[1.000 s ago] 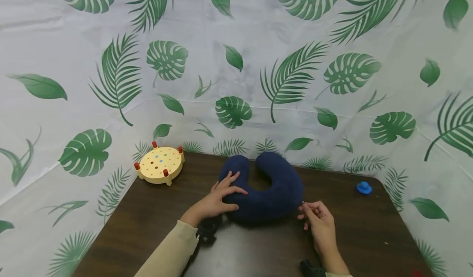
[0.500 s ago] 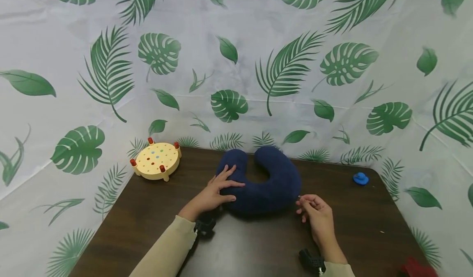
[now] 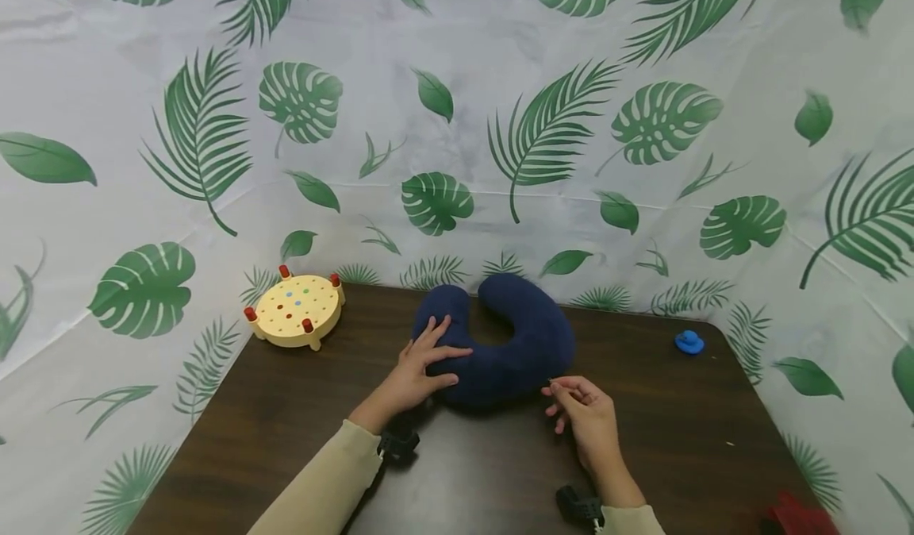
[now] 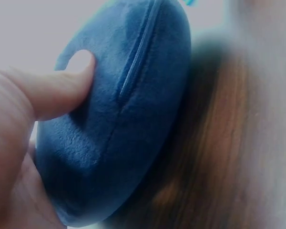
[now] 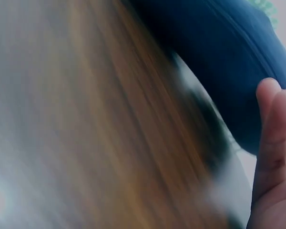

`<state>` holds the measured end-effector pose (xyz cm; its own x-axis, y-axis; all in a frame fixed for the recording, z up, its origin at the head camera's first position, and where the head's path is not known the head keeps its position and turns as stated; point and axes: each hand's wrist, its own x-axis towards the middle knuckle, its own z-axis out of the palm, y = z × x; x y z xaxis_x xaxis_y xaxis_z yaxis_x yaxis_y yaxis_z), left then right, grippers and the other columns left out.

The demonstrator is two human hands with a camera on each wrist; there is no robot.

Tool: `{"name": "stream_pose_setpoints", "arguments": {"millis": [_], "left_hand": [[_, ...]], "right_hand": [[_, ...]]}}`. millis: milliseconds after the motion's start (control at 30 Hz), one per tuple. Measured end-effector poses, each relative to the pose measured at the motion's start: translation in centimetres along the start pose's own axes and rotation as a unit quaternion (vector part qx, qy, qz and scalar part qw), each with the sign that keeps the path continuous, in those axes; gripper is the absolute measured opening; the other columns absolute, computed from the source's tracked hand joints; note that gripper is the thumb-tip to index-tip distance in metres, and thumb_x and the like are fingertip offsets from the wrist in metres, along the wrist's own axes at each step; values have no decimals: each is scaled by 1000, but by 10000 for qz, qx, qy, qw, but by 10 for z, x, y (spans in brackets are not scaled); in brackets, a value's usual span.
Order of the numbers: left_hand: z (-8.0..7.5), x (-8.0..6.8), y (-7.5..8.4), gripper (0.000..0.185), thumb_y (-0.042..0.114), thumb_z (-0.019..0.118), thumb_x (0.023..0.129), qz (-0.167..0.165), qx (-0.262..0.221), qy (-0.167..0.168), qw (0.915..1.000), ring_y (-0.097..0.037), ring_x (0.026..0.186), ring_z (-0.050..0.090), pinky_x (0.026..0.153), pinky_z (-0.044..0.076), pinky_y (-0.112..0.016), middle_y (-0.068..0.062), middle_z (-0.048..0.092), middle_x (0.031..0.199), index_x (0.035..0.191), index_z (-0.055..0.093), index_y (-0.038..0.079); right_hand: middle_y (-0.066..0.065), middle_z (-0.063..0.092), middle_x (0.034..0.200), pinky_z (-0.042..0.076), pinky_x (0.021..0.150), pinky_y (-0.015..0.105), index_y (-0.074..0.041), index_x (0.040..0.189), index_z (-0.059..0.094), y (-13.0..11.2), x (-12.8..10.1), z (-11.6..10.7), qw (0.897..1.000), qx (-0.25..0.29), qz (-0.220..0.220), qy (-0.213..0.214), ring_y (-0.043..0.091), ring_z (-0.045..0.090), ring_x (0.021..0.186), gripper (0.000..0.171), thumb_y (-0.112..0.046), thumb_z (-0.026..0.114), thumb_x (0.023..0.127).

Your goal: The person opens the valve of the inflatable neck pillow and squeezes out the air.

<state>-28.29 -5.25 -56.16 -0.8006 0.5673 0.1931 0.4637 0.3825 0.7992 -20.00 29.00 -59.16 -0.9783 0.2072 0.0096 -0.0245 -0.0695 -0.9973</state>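
Two hands are at a navy U-shaped neck pillow (image 3: 500, 344) that lies flat on the dark wooden table (image 3: 286, 408), a little above the middle of the head view, its open ends pointing up toward the leaf-print backdrop (image 3: 500, 82). Left hand (image 3: 421, 364) rests on the pillow's left arm with fingers spread and fairly straight across the plush, pressing rather than clutching; in the left wrist view the thumb (image 4: 52, 88) dents the fabric just beside a zip seam (image 4: 136, 57). Right hand (image 3: 581, 412) sits at the pillow's lower right edge, fingertips drawn together near the thumb as if pinching something very small at the seam; I cannot tell what, if anything, is caught between them. From the right wrist view the picture is blurred, showing only a finger (image 5: 271, 124) close beside the blue fabric.

Off to the left of the frame stands a round pale-yellow peg board (image 3: 294, 309) with red posts and coloured dots. Near the right edge of the table lies a small blue object (image 3: 689, 342), well apart from the pillow, and something red (image 3: 800, 515) peeks in at the lower right corner
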Motion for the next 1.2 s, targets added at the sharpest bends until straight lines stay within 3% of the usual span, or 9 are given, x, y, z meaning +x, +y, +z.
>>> {"name": "stream_pose_setpoints", "arguments": {"millis": [167,333,667,1033,1200], "left_hand": [[4,1,1,47,27,76,104,-90,47,60,9999,-32,173,-7,125,-3,-83,-7,13,185,150,68,34],[5,3,0,47,28,76,104,-151,42,28,9999,-31,173,-6,125,-2,-83,-5,13,186,149,68,36],[5,2,3,48,29,76,104,-192,51,51,9998,-32,173,-3,124,-1,-84,-5,14,185,150,68,35],[4,1,4,47,26,77,103,-102,175,192,9996,-37,172,2,122,2,-88,-11,18,184,149,70,33],[4,2,5,47,24,77,102,-53,206,201,9996,-38,172,2,121,2,-89,-12,20,183,148,70,31]], "right_hand": [[6,84,91,53,43,27,14,114,69,3,-3,13,9995,287,38,146,15,74,61,32,-12,79,101],[7,84,91,48,39,24,13,113,70,5,-12,30,9994,296,200,-32,15,75,62,31,-12,80,99],[20,83,98,45,37,22,8,108,76,3,-37,86,9986,170,451,-201,18,81,73,21,-9,81,98],[25,83,98,46,37,22,9,104,77,5,-54,143,9991,191,390,-14,17,82,70,19,-7,82,96],[27,82,99,51,39,24,10,105,78,5,-58,168,9992,191,325,108,23,83,74,15,-3,80,96]]}}
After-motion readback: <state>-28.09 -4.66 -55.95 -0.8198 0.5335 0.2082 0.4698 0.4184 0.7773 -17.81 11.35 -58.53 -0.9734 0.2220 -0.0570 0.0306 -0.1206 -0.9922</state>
